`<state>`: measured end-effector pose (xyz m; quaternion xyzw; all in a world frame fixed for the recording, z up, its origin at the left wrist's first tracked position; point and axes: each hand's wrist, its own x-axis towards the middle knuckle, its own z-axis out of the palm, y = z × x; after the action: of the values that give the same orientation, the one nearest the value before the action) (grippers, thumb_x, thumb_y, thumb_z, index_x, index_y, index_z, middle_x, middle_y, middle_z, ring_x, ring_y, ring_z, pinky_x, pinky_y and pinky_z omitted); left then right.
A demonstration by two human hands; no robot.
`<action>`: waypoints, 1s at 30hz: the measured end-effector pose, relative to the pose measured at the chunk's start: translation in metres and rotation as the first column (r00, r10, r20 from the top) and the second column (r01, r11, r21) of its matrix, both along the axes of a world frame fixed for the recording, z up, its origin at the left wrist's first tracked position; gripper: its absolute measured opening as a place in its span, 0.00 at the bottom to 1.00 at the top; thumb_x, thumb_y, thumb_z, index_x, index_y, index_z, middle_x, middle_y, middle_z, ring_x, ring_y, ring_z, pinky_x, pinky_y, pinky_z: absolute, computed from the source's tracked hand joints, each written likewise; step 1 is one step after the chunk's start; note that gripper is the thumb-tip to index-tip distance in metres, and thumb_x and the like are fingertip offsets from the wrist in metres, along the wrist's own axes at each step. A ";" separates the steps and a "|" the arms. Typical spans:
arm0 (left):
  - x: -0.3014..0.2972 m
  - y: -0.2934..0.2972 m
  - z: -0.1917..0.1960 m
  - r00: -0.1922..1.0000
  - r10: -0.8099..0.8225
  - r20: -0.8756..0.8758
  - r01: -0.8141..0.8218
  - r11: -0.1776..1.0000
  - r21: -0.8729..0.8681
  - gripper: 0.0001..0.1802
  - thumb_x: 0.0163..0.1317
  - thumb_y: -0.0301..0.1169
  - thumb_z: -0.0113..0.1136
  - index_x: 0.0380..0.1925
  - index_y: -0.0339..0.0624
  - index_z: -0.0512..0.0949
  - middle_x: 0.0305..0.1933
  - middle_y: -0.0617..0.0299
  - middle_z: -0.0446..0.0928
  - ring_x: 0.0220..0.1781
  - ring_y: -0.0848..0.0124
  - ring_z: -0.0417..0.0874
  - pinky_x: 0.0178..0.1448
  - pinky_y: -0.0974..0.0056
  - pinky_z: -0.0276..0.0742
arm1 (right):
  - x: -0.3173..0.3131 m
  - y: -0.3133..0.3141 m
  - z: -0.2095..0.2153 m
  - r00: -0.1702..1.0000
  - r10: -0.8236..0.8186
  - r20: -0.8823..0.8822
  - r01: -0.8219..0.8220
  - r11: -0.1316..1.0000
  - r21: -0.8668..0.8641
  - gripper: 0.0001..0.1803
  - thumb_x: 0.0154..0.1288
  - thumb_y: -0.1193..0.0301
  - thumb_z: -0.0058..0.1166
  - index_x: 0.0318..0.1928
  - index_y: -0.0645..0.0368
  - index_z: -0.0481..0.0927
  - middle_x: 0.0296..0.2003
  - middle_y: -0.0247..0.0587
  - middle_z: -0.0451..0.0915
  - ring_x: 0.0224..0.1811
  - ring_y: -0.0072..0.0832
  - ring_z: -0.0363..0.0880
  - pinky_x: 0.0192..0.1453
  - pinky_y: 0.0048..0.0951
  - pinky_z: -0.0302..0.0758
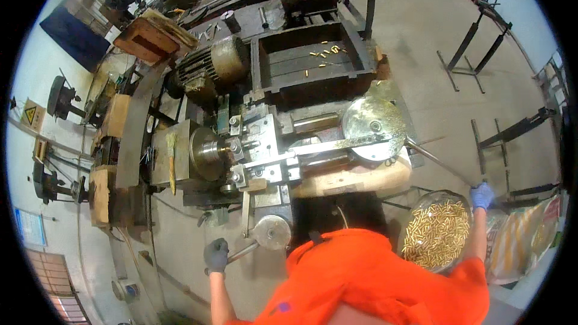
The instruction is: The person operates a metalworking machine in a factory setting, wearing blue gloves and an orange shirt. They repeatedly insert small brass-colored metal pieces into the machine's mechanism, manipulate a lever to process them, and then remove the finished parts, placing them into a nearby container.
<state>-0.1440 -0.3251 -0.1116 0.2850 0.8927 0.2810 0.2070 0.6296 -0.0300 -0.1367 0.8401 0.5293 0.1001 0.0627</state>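
My left hand [215,256], in a dark grey glove, is closed around a short metal lever [242,252] that runs to a small round hub [273,232] at the front of a lathe-like machine. Out to the right, my right hand [481,195], in a blue glove, grips the end of a long metal lever [442,164]. That lever joins a large round metal disc [367,121] with shavings on it. A flat bar links the disc to the machine's slide [263,147]. Left of the slide sits a round chuck [209,151]; a small brassy bit shows beside it.
Below my right hand stands a wide basin [402,229] full of small brass pieces. A dark metal tray [283,87] behind the machine holds several more. A brush [172,162] lies on the headstock; a motor [211,66] stands behind it. Metal stands [466,42] and a striped sack [519,241] are at right.
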 end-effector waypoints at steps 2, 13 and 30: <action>-0.007 -0.006 -0.010 0.999 0.019 0.041 -0.019 1.000 -0.009 0.09 0.53 0.31 0.54 0.28 0.39 0.80 0.18 0.60 0.76 0.21 0.73 0.78 0.29 0.66 0.71 | 0.001 0.000 -0.007 0.999 -0.038 0.002 0.038 0.999 -0.011 0.13 0.44 0.59 0.57 0.26 0.55 0.80 0.31 0.48 0.80 0.37 0.45 0.78 0.43 0.41 0.70; -0.014 -0.010 -0.019 0.999 -0.023 -0.037 0.022 0.999 -0.035 0.13 0.53 0.34 0.57 0.34 0.38 0.81 0.22 0.58 0.79 0.24 0.70 0.79 0.31 0.66 0.73 | 0.000 -0.013 -0.005 0.995 0.056 -0.087 -0.049 0.996 0.076 0.17 0.46 0.59 0.55 0.29 0.61 0.80 0.31 0.56 0.79 0.36 0.50 0.78 0.39 0.44 0.73; -0.013 -0.009 -0.016 0.997 -0.007 -0.077 0.002 0.998 -0.066 0.14 0.52 0.35 0.58 0.36 0.38 0.81 0.27 0.52 0.81 0.27 0.67 0.82 0.35 0.64 0.75 | -0.007 -0.024 -0.009 0.997 -0.071 -0.018 0.071 0.997 0.018 0.16 0.46 0.58 0.57 0.29 0.58 0.80 0.31 0.53 0.80 0.37 0.48 0.79 0.43 0.43 0.74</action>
<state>-0.1575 -0.3344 -0.1278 0.2908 0.9081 0.2397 0.1824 0.6226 -0.0539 -0.1453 0.8598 0.4987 0.0955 0.0536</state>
